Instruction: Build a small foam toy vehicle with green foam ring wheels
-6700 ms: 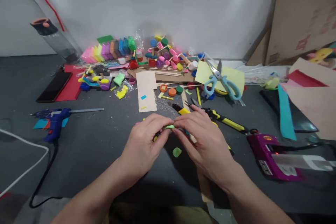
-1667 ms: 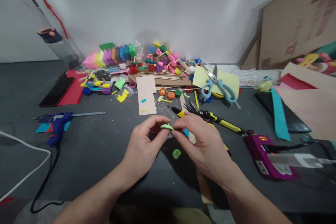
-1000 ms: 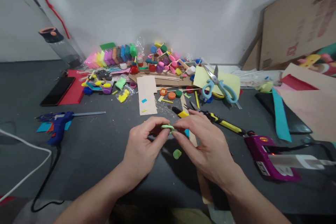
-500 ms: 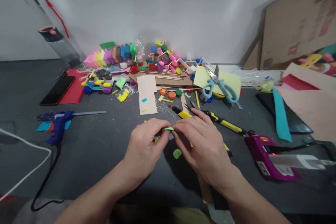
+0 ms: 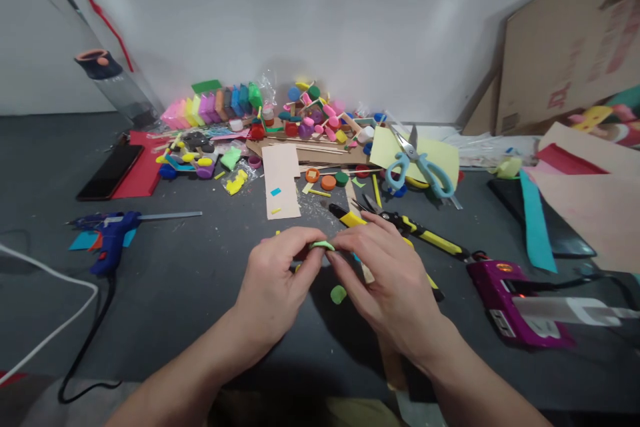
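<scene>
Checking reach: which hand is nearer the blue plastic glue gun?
Left. The left hand is right of the glue gun, holding a thin light-green piece; the right hand is farther right.

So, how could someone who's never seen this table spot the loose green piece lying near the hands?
Find the dark grey table, where the left hand and right hand come together. Just below where they meet in the picture lies a small, roundish green piece. Unlike the paler green strip pinched by the fingers, it lies loose on the table.
</scene>
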Demonstrator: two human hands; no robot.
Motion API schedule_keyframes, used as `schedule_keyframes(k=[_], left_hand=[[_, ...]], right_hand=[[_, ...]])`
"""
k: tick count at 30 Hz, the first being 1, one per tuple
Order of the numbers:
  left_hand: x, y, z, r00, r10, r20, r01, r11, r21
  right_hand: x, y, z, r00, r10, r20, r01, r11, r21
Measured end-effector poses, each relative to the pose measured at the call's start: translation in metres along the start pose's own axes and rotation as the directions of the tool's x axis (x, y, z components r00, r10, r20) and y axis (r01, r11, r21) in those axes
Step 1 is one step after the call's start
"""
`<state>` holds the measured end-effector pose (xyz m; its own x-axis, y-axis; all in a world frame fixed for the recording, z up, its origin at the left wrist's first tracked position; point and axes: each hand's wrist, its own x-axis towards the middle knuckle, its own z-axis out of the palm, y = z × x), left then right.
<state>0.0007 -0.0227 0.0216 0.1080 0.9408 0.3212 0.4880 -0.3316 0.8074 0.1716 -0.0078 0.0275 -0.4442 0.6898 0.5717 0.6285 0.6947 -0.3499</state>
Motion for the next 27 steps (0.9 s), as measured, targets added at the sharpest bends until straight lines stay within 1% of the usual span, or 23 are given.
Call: schedule_keyframes(k=[5, 9, 14, 18, 20, 22, 24, 26, 27], left_hand=[[0.0, 0.0, 0.0, 0.999, 0.01, -0.03, -0.01, 1.0, 0.012], [0.001, 0.0, -0.001, 0.999, -0.005, -0.045, 0.005, 1.0, -0.019], [0.0, 0.001, -0.001, 0.998, -0.063, 0.017, 0.063, 0.996, -0.055], [0.0, 0.002, -0.002, 0.995, -0.088, 0.037, 0.09, 0.994, -0.061], [0.001, 0.003, -0.003, 0.988, -0.139, 0.068, 0.147, 0.98, -0.134], [0.003, 0.005, -0.006, 0.964, -0.23, 0.131, 0.258, 0.927, -0.273], [0.005, 0.007, -0.008, 0.925, -0.312, 0.217, 0.377, 0.83, -0.41], [0.006, 0.009, -0.01, 0.887, -0.349, 0.302, 0.458, 0.746, -0.483], [0.007, 0.01, -0.011, 0.875, -0.349, 0.337, 0.479, 0.725, -0.495]], right_hand=[[0.0, -0.001, 0.0, 1.0, -0.028, -0.003, 0.028, 1.0, -0.012], [0.0, 0.0, -0.001, 1.0, 0.01, -0.002, -0.01, 1.0, 0.008], [0.001, -0.001, 0.0, 1.0, -0.013, 0.019, 0.012, 1.0, 0.028], [0.001, -0.001, -0.001, 0.999, -0.037, 0.03, 0.036, 0.998, 0.042], [0.002, 0.002, -0.004, 0.998, -0.041, 0.048, 0.038, 0.997, 0.074], [0.003, 0.006, -0.007, 0.997, -0.037, 0.069, 0.028, 0.992, 0.123], [0.005, 0.011, -0.011, 0.995, -0.037, 0.091, 0.022, 0.988, 0.155], [0.006, 0.015, -0.012, 0.99, -0.054, 0.13, 0.032, 0.986, 0.163], [0.006, 0.016, -0.012, 0.985, -0.073, 0.159, 0.046, 0.985, 0.167]])
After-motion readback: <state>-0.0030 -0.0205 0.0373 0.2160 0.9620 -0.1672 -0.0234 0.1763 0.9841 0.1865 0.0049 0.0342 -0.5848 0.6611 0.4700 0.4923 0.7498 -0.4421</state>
